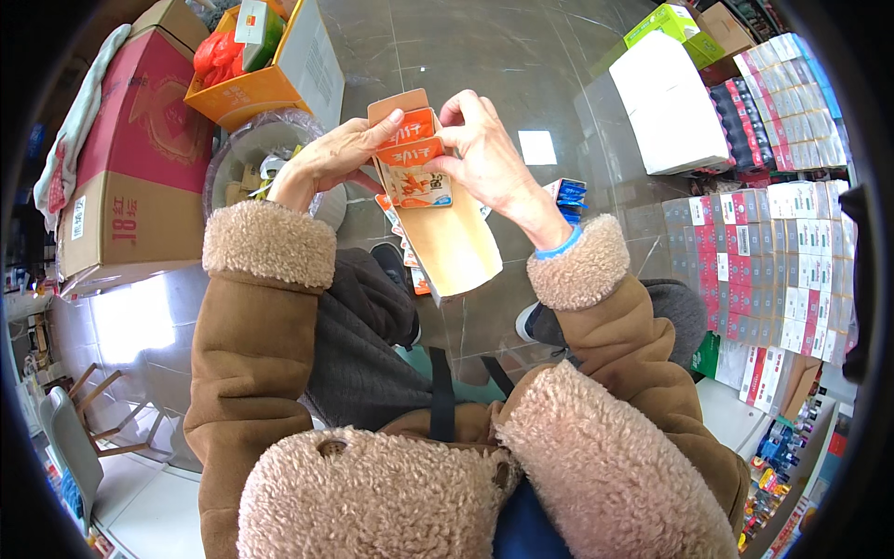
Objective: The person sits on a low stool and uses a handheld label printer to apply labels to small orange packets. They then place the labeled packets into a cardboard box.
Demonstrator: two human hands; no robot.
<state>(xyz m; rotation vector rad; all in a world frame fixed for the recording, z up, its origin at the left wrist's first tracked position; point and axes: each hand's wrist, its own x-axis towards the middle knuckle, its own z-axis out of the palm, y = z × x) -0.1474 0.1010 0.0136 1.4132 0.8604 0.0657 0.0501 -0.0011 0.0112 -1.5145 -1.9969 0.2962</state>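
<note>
Between my hands is a long open cardboard box (457,244), tan inside, with an orange printed flap end. My left hand (335,154) grips the box's far left end, thumb on an orange snack packet (413,128). The fingers of my right hand (482,150) pinch the upper right edge of a second orange and white snack packet (422,183), which lies over the box's far end. Below the box's left side, several more orange and white packets (419,279) show in part. Blue packets (571,195) lie beyond my right wrist.
A bin with a plastic liner (223,175) stands left, beside a large red and brown carton (140,161). An orange carton (244,94) holds a red plastic bag. At right are wrapped stacks of small boxes (747,258) and a white package (667,105). A chair (77,447) stands lower left.
</note>
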